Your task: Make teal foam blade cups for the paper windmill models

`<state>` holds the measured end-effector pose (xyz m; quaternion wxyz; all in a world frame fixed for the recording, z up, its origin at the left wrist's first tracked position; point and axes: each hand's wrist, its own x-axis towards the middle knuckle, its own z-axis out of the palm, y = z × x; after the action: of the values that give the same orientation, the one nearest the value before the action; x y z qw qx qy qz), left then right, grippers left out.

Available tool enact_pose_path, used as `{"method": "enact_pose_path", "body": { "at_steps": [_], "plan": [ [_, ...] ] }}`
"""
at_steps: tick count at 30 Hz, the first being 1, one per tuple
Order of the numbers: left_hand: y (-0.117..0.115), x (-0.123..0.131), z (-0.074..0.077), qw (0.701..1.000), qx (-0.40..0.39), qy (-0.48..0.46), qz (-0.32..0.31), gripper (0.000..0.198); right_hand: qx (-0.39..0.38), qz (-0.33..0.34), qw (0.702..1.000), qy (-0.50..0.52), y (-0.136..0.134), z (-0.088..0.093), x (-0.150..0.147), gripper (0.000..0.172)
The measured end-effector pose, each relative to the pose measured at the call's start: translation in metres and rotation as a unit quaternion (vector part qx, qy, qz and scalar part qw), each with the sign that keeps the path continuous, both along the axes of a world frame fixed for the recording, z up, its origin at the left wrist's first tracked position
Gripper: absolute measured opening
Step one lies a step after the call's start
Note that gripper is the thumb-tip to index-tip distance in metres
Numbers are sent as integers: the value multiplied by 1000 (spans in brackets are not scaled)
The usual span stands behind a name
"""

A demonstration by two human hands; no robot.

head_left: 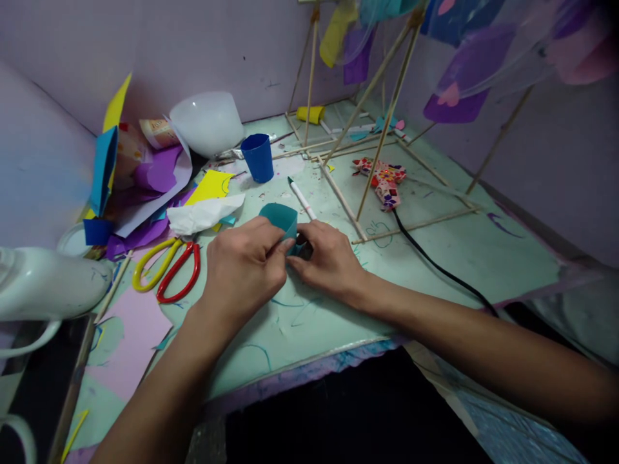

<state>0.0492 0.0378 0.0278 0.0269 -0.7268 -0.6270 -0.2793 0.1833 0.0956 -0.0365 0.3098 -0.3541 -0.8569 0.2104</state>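
Observation:
Both hands meet over the table around a teal paper cup (279,218), its open rim facing up. My left hand (249,258) grips the cup's near side, thumb and fingers pinched together. From the right, my right hand (329,258) pinches the paper's lower edge between thumb and fingers. The palms hide much of the cup's lower part. Just behind stands a blue paper cup (258,158), upright. A white marker with a green tip (300,197) lies beyond my right hand. Scissors with red and yellow handles (180,269) rest left of my left hand.
A stick frame (338,200) stands at the right, with coloured paper pieces hanging above. Inside its base lies a flower-patterned object (384,180) with a black cord. Paper scraps (130,335) and crumpled white tissue (203,214) spread leftward. A white jug (53,283) sits at the left edge.

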Motion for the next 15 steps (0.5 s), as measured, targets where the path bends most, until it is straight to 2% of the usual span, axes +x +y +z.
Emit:
{"method": "enact_pose_path", "body": {
  "at_steps": [4, 10, 12, 15],
  "plan": [
    [0, 0, -1, 1000, 2, -5, -7, 23, -17, 0, 1000, 1, 0, 0, 0, 22],
    [-3, -1, -1, 1000, -22, -19, -9, 21, -46, 68, 995, 59, 6, 4, 11, 38],
    [-4, -2, -3, 1000, -25, -11, -15, 22, -71, 53, 992, 92, 8, 6, 15, 43],
    [-5, -4, -7, 999, 9, 50, -19, 24, -97, 27, 988, 116, 10, 8, 19, 45]
  ]
}}
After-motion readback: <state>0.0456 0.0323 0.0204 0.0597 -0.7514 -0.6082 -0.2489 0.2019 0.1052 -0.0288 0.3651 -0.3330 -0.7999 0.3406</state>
